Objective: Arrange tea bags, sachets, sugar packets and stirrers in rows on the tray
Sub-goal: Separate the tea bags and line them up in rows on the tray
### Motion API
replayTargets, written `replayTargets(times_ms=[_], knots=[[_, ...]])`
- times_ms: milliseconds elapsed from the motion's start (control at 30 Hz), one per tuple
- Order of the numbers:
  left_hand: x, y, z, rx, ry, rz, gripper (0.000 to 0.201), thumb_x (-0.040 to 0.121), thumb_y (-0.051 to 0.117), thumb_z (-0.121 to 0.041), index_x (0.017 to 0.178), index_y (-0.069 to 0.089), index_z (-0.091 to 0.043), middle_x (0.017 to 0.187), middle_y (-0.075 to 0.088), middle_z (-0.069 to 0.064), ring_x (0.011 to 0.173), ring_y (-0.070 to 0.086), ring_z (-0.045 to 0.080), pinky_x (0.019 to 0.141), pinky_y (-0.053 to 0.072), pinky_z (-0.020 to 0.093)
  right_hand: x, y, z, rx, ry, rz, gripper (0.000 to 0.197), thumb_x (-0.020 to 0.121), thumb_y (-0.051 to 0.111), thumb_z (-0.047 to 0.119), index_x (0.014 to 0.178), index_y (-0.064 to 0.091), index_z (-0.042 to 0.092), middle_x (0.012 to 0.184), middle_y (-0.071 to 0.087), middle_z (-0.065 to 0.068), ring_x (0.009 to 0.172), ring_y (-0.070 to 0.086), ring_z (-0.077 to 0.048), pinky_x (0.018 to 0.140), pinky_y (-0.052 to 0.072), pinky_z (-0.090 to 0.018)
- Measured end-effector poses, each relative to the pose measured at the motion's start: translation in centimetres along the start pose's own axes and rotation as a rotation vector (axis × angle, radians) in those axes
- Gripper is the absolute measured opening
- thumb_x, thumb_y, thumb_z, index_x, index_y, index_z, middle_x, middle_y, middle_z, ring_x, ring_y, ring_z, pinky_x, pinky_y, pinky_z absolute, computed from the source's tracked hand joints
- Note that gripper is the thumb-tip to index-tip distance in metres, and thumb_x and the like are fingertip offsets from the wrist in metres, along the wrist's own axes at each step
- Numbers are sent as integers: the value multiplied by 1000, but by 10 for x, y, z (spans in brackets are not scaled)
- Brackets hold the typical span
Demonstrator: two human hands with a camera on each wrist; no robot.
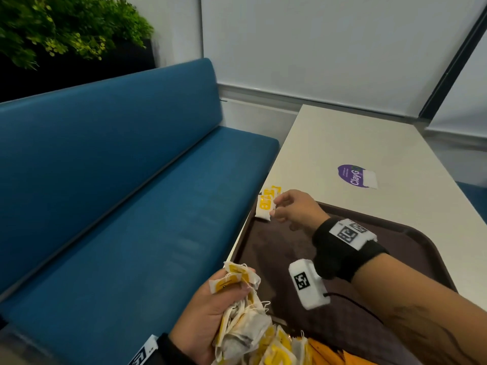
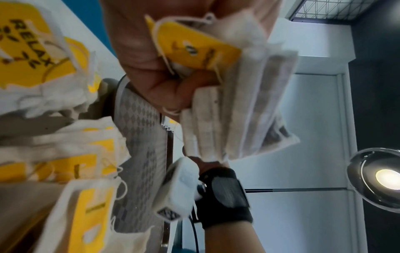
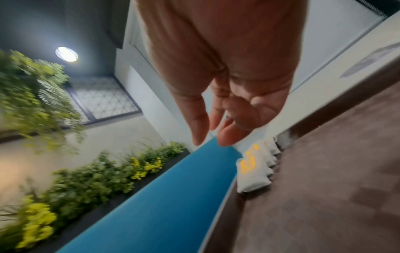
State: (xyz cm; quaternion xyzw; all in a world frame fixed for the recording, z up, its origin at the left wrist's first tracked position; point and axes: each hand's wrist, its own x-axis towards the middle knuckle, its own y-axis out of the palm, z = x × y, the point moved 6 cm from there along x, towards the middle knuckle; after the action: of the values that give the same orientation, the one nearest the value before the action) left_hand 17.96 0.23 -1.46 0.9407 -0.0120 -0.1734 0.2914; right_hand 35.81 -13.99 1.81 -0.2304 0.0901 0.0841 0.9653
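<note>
A brown tray [image 1: 411, 234] lies on the white table [image 1: 342, 143]. A short row of white tea bags with yellow print [image 1: 264, 208] sits in its far left corner, also seen in the right wrist view as tea bags [image 3: 255, 168] leaning in a line. My right hand [image 1: 274, 207] hovers right beside them, fingers relaxed and holding nothing [image 3: 211, 142]. My left hand [image 1: 232, 285] grips a thick bunch of tea bags [image 2: 238, 111] over the tray's near left edge. A loose pile of tea bags [image 1: 276, 349] and orange sachets [image 1: 329, 351] lies below it.
A blue bench [image 1: 118, 180] runs along the table's left side. A purple sticker [image 1: 353, 176] is stuck on the table beyond the tray. Green plants [image 1: 66, 25] stand behind the bench. The tray's middle [image 3: 324, 171] is bare.
</note>
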Motion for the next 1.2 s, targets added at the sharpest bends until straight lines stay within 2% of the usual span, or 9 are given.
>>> replayTargets(times_ms=[167,300,367,433,500,733,867,1100,1200], knots=[[-12,15,3,25,-27,41,17,63,69,-1,80,71,-3,79,63,18,64,61,20,60,50,28,-90,4,21,19,-113,393,17,80,71,6,91,65,16,76,63,2,62,57,-7,44,34,-19],[-23,29,8,14,-35,76,23,63,65,-5,86,68,0,71,62,16,61,59,22,57,51,30,-142,3,24,88,-169,504,26,73,78,9,96,66,13,79,66,1,61,57,-4,42,36,-16],[-27,37,12,5,-46,107,15,64,77,-5,77,71,-6,73,57,16,65,56,23,62,47,33,-159,2,23,68,-206,480,33,68,82,13,97,67,13,85,68,-9,69,61,-9,53,48,-19],[-27,41,17,20,-59,132,29,58,84,-10,83,71,-5,83,58,20,75,56,28,72,47,38,-170,3,23,4,-262,428,31,67,84,15,93,68,12,88,71,-12,75,63,-15,71,52,-29],[-28,41,21,27,-74,118,39,56,83,-12,91,72,-2,88,63,23,79,61,30,77,50,40,-177,2,21,-32,-286,371,21,70,81,13,87,69,11,84,72,-8,73,63,-12,73,53,-29],[-36,37,24,12,-76,68,33,69,70,-6,100,67,6,93,58,25,74,58,29,71,50,35,-181,-8,13,99,-211,292,10,80,69,2,74,65,9,65,67,4,49,57,3,47,40,-7],[-39,28,21,49,-82,0,29,63,71,-5,92,73,-1,85,67,21,70,64,26,68,53,35,-162,-14,5,142,-118,172,15,86,65,8,72,65,12,59,62,2,43,49,1,42,36,-13],[-35,7,13,54,-71,-108,27,59,68,-7,85,75,-5,92,70,25,80,68,25,83,50,41,-85,-13,0,93,8,-5,17,93,57,11,76,57,12,64,60,-9,57,52,-16,40,29,-19],[-26,2,9,105,-64,-85,36,59,78,-1,95,71,-2,96,70,25,77,71,18,74,54,33,-39,-7,1,48,33,-50,23,94,52,9,71,51,12,60,58,-11,50,50,-17,37,24,-17]])
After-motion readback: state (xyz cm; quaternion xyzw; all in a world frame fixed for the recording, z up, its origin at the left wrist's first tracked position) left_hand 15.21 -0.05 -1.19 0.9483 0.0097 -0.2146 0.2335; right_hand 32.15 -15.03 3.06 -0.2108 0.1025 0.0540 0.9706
